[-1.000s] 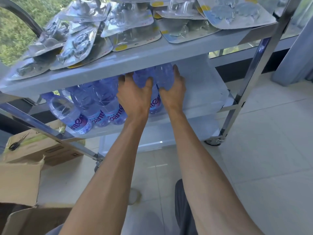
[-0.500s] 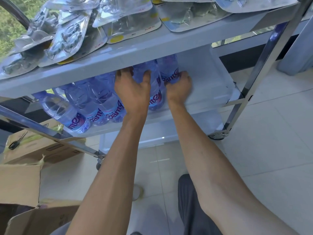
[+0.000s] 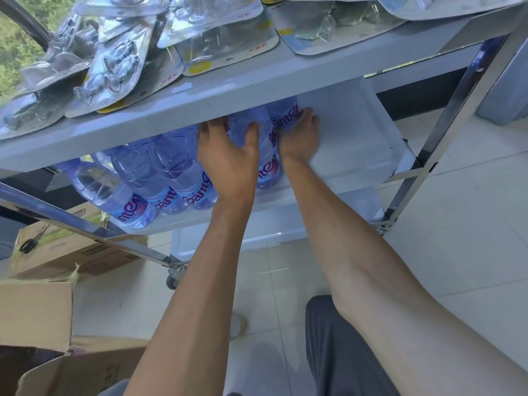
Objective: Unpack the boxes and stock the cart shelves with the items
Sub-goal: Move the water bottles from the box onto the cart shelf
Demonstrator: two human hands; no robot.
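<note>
Pale floor tiles are showing beneath the cart, whose middle shelf (image 3: pixel 357 155) is carrying water bottles (image 3: pixel 171 181) lying along its left end. The left hand (image 3: pixel 228 158) and right hand (image 3: pixel 298 135) are each curling round a bottle, apparently nudging them snug against the row.

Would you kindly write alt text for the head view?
Both hands reach under a cart's top shelf: left hand and right hand grip lying water bottles on the middle shelf. Blister packs cover the top shelf; cardboard boxes sit on the floor.
</note>
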